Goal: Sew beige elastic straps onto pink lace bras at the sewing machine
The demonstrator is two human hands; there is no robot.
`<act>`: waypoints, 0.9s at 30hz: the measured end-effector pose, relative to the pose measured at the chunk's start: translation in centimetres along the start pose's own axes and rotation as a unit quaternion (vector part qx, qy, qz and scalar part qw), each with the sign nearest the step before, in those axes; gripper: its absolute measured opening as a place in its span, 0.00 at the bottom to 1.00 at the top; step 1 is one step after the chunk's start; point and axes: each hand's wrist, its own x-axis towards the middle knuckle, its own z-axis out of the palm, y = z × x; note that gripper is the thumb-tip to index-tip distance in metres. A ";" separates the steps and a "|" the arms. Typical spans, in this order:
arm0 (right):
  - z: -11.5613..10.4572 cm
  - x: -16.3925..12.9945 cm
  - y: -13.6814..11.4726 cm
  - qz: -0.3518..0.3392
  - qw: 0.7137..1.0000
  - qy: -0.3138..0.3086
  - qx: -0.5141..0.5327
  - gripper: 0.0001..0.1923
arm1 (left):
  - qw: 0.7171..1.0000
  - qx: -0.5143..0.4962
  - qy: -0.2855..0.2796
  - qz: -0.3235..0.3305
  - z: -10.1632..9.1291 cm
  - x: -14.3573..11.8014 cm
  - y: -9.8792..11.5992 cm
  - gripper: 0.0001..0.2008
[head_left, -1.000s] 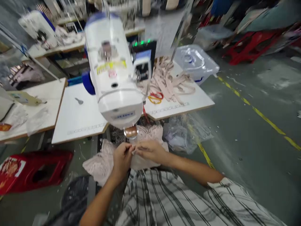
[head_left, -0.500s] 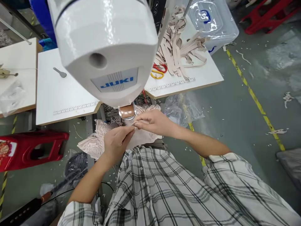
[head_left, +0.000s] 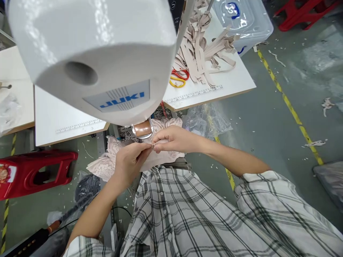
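Observation:
Pale pink lace fabric (head_left: 103, 164) lies below the head of a white JUKI sewing machine (head_left: 107, 64) and drapes towards my lap. My left hand (head_left: 130, 160) pinches the fabric with thumb and forefinger. Fingertip to fingertip with it, my right hand (head_left: 177, 140) pinches the same spot from the other side. The exact bit between the fingertips is too small to make out. Just above the hands sits the machine's metal-framed, copper-coloured part (head_left: 143, 129); the needle area is hidden behind the machine head.
Red-and-yellow scissors (head_left: 178, 78) and a heap of beige fabric strips (head_left: 199, 53) lie on the right white tabletop (head_left: 187, 100). A clear plastic box (head_left: 252, 25) stands behind. A red stool (head_left: 56, 173) is at left, and plastic bags (head_left: 207, 121) lie on the floor.
The machine head appears larger and further left as my view shifts. My hands stay fingertip to fingertip, with the right fingers slightly more curled.

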 end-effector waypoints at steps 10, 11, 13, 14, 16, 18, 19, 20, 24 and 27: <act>1.0 -0.4 0.7 -0.019 0.998 0.064 -0.004 0.09 | 0.995 0.075 -0.071 0.001 0.6 0.6 -0.7 0.17; 1.1 -0.5 0.7 -0.031 0.995 0.089 -0.018 0.09 | 0.995 0.083 -0.054 0.001 0.9 0.5 -0.6 0.18; 1.3 -0.4 0.5 -0.058 0.987 0.134 -0.073 0.09 | 0.996 0.087 -0.025 -0.003 1.5 0.5 -0.5 0.18; 1.2 -0.2 0.2 -0.069 0.981 0.148 -0.103 0.09 | 0.996 0.085 -0.013 -0.009 1.7 0.5 -0.4 0.18; 0.6 0.6 -0.5 -0.076 0.975 0.147 -0.147 0.09 | 0.996 0.085 0.016 -0.035 1.8 0.6 -0.6 0.17; -0.4 1.7 -1.4 -0.061 0.976 0.128 -0.168 0.09 | 0.992 0.096 0.055 -0.056 1.6 0.8 -1.2 0.14; -0.8 2.3 -1.8 -0.047 0.977 0.116 -0.175 0.09 | 0.990 0.109 0.072 -0.046 1.3 0.9 -1.7 0.13; -1.3 2.8 -2.2 -0.033 0.977 0.104 -0.183 0.09 | 0.988 0.126 0.088 -0.016 1.1 1.0 -2.3 0.11; -2.0 3.8 -3.3 -0.009 0.970 0.076 -0.232 0.12 | 0.954 0.205 0.116 0.186 0.2 1.0 -5.3 0.14; -1.9 3.7 -3.8 -0.009 0.963 0.083 -0.254 0.12 | 0.930 0.254 0.096 0.249 -0.3 0.9 -7.0 0.21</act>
